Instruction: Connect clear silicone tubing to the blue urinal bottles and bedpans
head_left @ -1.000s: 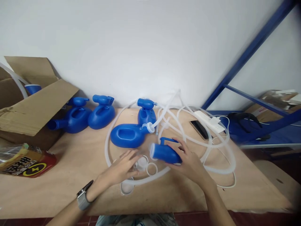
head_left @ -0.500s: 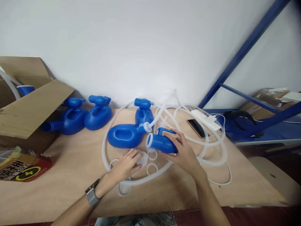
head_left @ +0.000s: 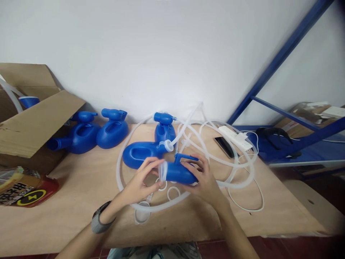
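My right hand (head_left: 201, 178) is wrapped round a blue curved urinal head (head_left: 178, 173) with a handle-like bar, its wide mouth turned left. Between the thumb and fingers of my left hand (head_left: 142, 178) is a translucent plastic cap (head_left: 162, 171), which meets that mouth; how far it is seated I cannot tell. Just behind lies a blue urinal bottle (head_left: 142, 153) with a white cap (head_left: 169, 145) and a clear hose (head_left: 184, 127) at its neck. White rings (head_left: 173, 193) and another translucent cap (head_left: 142, 213) lie on the table near my hands.
Several more blue urinals (head_left: 112, 133) stand along the wall. An open cardboard box (head_left: 40, 118) and a food package (head_left: 28, 189) are at the left. To the right lie coiled hose, a phone (head_left: 225, 146), a power strip (head_left: 237, 138) and a blue metal frame (head_left: 280, 61).
My left hand has lifted the translucent cap from the table and brought it to the urinal head's mouth. My right hand has lowered the head slightly and turned its mouth left.
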{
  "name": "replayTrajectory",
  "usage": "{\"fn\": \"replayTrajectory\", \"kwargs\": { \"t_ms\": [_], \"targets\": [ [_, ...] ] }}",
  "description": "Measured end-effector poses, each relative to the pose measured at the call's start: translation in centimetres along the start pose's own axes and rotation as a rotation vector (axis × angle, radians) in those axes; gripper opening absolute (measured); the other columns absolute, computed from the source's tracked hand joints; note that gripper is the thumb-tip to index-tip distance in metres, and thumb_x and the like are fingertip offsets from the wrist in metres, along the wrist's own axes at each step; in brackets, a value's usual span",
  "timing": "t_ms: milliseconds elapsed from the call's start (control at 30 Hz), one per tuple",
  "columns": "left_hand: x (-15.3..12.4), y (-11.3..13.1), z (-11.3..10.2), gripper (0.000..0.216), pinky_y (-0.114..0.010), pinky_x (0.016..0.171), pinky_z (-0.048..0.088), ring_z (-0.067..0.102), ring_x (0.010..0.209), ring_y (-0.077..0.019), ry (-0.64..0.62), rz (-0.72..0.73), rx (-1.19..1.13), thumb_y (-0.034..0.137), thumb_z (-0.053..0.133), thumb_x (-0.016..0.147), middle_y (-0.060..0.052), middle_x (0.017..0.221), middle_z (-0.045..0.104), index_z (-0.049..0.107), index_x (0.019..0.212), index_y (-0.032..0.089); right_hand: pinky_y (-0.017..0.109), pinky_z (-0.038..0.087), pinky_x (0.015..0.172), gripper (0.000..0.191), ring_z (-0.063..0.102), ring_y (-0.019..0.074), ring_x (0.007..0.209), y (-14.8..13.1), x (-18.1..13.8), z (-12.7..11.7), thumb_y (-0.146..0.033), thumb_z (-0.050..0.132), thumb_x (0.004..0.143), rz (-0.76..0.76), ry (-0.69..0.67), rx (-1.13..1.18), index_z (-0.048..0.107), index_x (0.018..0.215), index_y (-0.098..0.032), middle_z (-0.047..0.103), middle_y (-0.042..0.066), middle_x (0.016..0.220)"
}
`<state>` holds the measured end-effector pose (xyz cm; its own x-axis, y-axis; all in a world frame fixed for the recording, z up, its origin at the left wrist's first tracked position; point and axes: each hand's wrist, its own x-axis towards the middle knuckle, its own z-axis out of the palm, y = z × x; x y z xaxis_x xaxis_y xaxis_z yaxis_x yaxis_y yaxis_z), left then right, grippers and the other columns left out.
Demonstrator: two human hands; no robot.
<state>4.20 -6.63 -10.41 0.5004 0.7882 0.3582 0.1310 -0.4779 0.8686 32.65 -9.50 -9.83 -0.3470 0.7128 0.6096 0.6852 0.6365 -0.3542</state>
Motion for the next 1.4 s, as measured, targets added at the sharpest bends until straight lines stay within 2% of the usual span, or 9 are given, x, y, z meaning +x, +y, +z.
{"fn": "replayTrajectory", "kwargs": {
  "t_ms": [300,467,700,800,867,1000,1100,1200,1400],
  "targets": [
    [0.0,1.2,-0.5,0.049,-0.038,0.105,0.059,0.065,0.129,-0.0265,-0.107,0.332,0.390,0.008,0.062,0.096,-0.018,0.146,0.053,0.053,0.142,0.023,0.047,0.064,0.095,0.064,0.071,0.0289,0.112,-0.5,-1.3,0.2,-0.029,0.084,0.082,0.081,-0.053,0.115,0.056,0.140,-0.026,0.039,0.018,0.148],
    [0.6,1.8,-0.1,0.042,-0.045,0.096,0.062,0.059,0.129,-0.0316,-0.112,0.594,0.595,0.001,0.054,0.090,-0.020,0.134,0.055,0.054,0.129,0.018,0.050,0.055,0.109,0.069,0.060,0.0346,0.134,-1.5,-0.8,0.2,-0.036,0.089,0.075,0.227,-0.179,0.267,0.054,0.134,-0.025,0.046,0.016,0.149],
    [0.3,0.8,1.9,0.013,-0.064,0.097,0.056,0.059,0.116,-0.0375,-0.121,0.953,0.443,0.029,0.057,0.077,-0.010,0.103,0.059,0.060,0.089,0.024,0.049,0.043,0.119,0.082,0.053,0.0338,0.140,-2.4,0.3,0.0,-0.050,0.094,0.068,0.317,-0.429,0.559,0.059,0.137,-0.022,0.048,0.016,0.149],
    [0.9,0.1,2.4,0.012,-0.055,0.099,0.058,0.065,0.111,-0.0303,-0.153,1.201,0.381,0.036,0.069,0.079,-0.002,0.104,0.063,0.061,0.085,0.029,0.048,0.043,0.119,0.087,0.055,0.0341,0.137,-2.2,0.5,-0.4,-0.056,0.095,0.064,0.298,-0.544,0.686,0.061,0.137,-0.021,0.049,0.016,0.147],
    [2.1,0.5,2.1,0.018,-0.039,0.093,0.063,0.070,0.102,-0.0204,-0.329,1.262,0.287,0.036,0.077,0.079,0.006,0.108,0.068,0.063,0.090,0.038,0.048,0.043,0.119,0.089,0.055,0.0341,0.137,-2.0,0.6,-0.8,-0.056,0.096,0.062,0.312,-0.607,0.704,0.062,0.137,-0.023,0.049,0.014,0.148],
    [4.2,1.3,1.0,0.030,-0.029,0.066,0.065,0.074,0.088,-0.0184,-0.570,0.828,0.112,0.058,0.080,0.076,0.008,0.106,0.074,0.068,0.104,0.054,0.047,0.047,0.116,0.088,0.059,0.0321,0.134,-2.1,0.8,-1.7,-0.055,0.096,0.060,0.318,-0.655,0.678,0.063,0.135,-0.025,0.053,0.011,0.147],
    [4.1,-0.5,0.5,0.045,-0.039,0.062,0.063,0.075,0.092,-0.0263,-0.402,0.461,0.167,0.077,0.075,0.065,0.004,0.103,0.076,0.071,0.106,0.061,0.047,0.048,0.115,0.078,0.061,0.0303,0.132,-3.1,1.0,-2.2,-0.051,0.094,0.065,0.297,-0.591,0.631,0.063,0.132,-0.026,0.054,0.010,0.145],
    [3.0,-3.6,1.3,0.043,-0.046,0.068,0.062,0.074,0.102,-0.0308,-0.170,0.198,0.232,0.072,0.071,0.065,0.003,0.104,0.078,0.072,0.108,0.063,0.046,0.050,0.114,0.078,0.060,0.0316,0.134,-4.6,1.0,-2.6,-0.043,0.096,0.063,0.321,-0.527,0.575,0.063,0.131,-0.026,0.051,0.011,0.148],
    [-0.4,-5.4,4.2,0.030,-0.047,0.067,0.062,0.074,0.092,-0.0307,-0.034,0.096,0.231,0.069,0.063,0.074,0.003,0.088,0.078,0.074,0.100,0.063,0.044,0.054,0.111,0.087,0.060,0.0329,0.134,-6.6,0.0,-2.7,-0.035,0.099,0.060,0.233,-0.447,0.529,0.057,0.135,-0.025,0.049,0.014,0.147]
  ]
}}
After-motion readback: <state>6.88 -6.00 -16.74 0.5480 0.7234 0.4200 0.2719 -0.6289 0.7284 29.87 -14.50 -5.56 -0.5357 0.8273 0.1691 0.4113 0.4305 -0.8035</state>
